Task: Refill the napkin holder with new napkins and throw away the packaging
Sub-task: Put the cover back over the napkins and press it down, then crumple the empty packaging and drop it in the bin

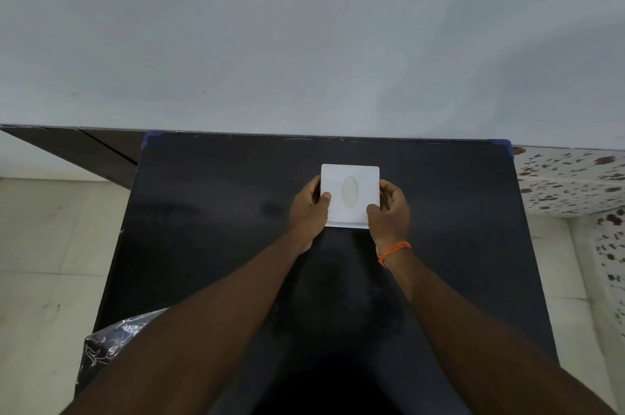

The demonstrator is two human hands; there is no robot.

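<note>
A square white napkin holder (350, 177) with an oval slot in its lid rests on the black table (209, 211), near the far middle. My left hand (308, 211) grips its left side, thumb on the lid. My right hand (389, 210), with an orange thread at the wrist, grips its right side the same way. Pale napkin material shows through the slot. No packaging is in view.
The table stands against a pale grey wall (304, 35). A black-and-white patterned bag (111, 343) sits by the table's near left corner, on the tiled floor. Flower-patterned tiles (571, 177) lie to the right.
</note>
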